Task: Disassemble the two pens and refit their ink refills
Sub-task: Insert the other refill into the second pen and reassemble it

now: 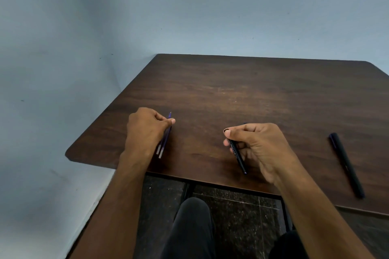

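My left hand (147, 128) pinches two thin purple ink refills (165, 141) side by side, low over the left part of the dark wooden table (242, 90); their tips point away from me and their clear ends stick out below my palm. My right hand (256, 145) grips a black pen barrel (237, 154) with white lettering, slanted with its lower end near the table's front edge. A second black pen (346, 164) lies alone on the table at the right, touched by neither hand.
The table stands in a corner against pale blue walls (189, 6). Its front edge runs just beneath my wrists. Below it are a dark speckled tiled floor (242, 216) and my knees in dark trousers (191, 227).
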